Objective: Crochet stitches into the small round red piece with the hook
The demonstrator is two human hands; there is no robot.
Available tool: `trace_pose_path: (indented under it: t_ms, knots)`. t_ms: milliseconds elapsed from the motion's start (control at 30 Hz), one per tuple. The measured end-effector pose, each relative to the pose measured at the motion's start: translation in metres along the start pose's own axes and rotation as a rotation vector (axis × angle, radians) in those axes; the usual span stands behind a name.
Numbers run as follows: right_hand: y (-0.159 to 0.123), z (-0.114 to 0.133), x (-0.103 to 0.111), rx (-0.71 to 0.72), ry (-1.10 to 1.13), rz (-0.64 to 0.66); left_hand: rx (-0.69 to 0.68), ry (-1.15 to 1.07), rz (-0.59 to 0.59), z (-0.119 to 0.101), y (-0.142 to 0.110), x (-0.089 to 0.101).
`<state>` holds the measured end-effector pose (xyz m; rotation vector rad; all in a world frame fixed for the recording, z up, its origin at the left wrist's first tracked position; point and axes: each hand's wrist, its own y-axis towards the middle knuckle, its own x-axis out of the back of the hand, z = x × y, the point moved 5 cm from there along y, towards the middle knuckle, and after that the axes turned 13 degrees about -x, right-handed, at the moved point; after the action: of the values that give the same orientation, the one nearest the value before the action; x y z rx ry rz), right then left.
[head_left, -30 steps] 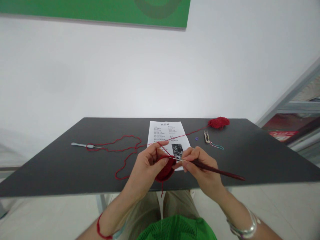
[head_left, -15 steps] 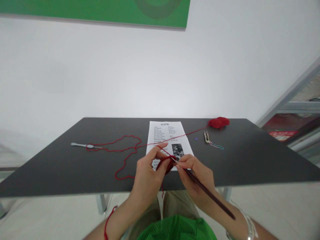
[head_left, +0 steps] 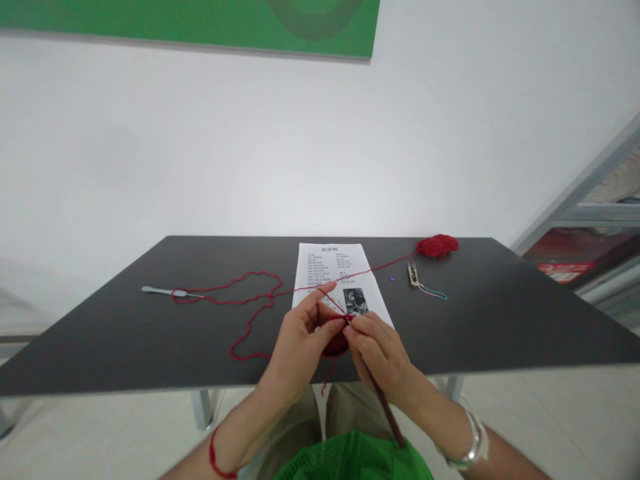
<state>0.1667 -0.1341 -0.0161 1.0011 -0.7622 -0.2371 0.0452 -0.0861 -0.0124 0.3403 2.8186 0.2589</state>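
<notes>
Yarn (head_left: pixel 390 265) is running from the ball (head_left: pixel 437 246) at your 1 o'clock into the red piece (head_left: pixel 336 345) at 6 o'clock. Your left hand (head_left: pixel 300 340) is pinching it firmly, your right hand (head_left: pixel 377 353) is closing around the hook (head_left: pixel 385 413). Slack catching could be dragging stitches loose.

The dark tabletop (head_left: pixel 150 333) runs out on both sides of the grip (head_left: pixel 345 333). Straight ahead of the grip lies a printed pattern sheet (head_left: pixel 325 267) with a small photo, its near edge passing under the grip. Ahead and to the right sit a ball of red yarn (head_left: pixel 437 246), yarn snips (head_left: pixel 413 273) trailing a teal-and-pink cord (head_left: pixel 434 294), and a small purple disc (head_left: pixel 393 278). To the left, a loose red yarn strand (head_left: pixel 260 272) loops across to a slim metal crochet hook (head_left: pixel 170 291).
</notes>
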Motion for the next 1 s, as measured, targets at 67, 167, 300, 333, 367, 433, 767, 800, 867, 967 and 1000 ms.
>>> trace_pose_path:
  t_ms: [67, 167, 300, 333, 367, 433, 767, 800, 867, 967, 1000]
  knots:
    - [-0.001, 0.000, 0.001, -0.114, 0.120, -0.009, -0.113, 0.149, 0.019, -0.006, 0.002, 0.001]
    - [0.003, 0.004, 0.008, -0.132, 0.245, 0.024, -0.223, 0.316, 0.055, -0.016, 0.004, 0.001]
    - [0.012, 0.000, 0.018, -0.240, 0.349, 0.037, -0.289, 0.445, 0.100, -0.025, 0.000, -0.002]
    - [0.013, -0.004, 0.020, -0.319, 0.399, 0.036, -0.296, 0.465, 0.107, -0.026, -0.001, -0.003]
    - [0.014, -0.007, 0.021, -0.398, 0.449, 0.043, -0.302, 0.480, 0.113, -0.026, -0.003, -0.003]
    - [0.014, -0.013, 0.022, -0.493, 0.531, 0.081, -0.315, 0.500, 0.119, -0.028, -0.004, -0.004]
    - [0.010, -0.029, -0.002, -0.843, 1.168, 0.111, -0.260, 0.339, 0.083, -0.019, -0.001, 0.004]
    - [0.007, -0.028, -0.007, -0.864, 1.200, 0.082, -0.229, 0.295, 0.074, -0.016, -0.001, 0.003]
    - [0.000, -0.028, -0.010, -0.823, 1.060, -0.010, -0.142, 0.185, 0.047, -0.009, -0.003, -0.002]
    - [-0.008, -0.023, -0.007, -0.544, 0.591, -0.055, 0.040, -0.057, 0.021, 0.001, -0.006, -0.009]
    - [-0.011, -0.024, -0.009, -0.499, 0.568, -0.042, 0.107, -0.137, 0.021, 0.004, -0.007, -0.011]
